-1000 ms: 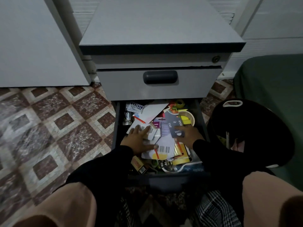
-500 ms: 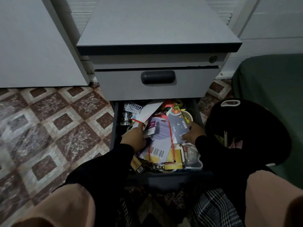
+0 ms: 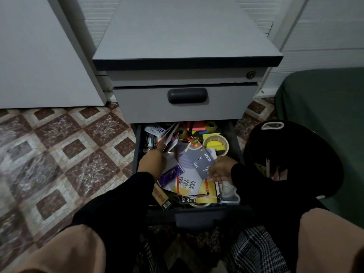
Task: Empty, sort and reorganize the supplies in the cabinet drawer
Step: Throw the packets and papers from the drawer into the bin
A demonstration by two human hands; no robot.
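Note:
The lower drawer (image 3: 137, 152) of the grey cabinet (image 3: 185, 42) stands pulled out, crammed with cards, packets and tape rolls. My left hand (image 3: 151, 162) is at the drawer's left side and grips a few tilted white and pink cards (image 3: 169, 139), lifting their far ends. My right hand (image 3: 220, 170) pinches the near edge of a grey card printed SPOON (image 3: 201, 162). Under it lie a barcode card (image 3: 186, 183), a purple packet (image 3: 170, 174) and yellow packets (image 3: 208, 192). A brown tape roll (image 3: 216, 143) sits at the back right.
A black bin (image 3: 291, 158) with a white handle stands right of the drawer, holding a few items. Beyond it is a green seat (image 3: 325, 107). Patterned tile floor (image 3: 59, 154) spreads to the left. The upper drawer (image 3: 187, 103) is closed. My knees fill the bottom corners.
My left hand has raised the white and pink cards more upright at the back left. My right hand has drawn the SPOON card slightly nearer. More of the barcode card and purple packet shows.

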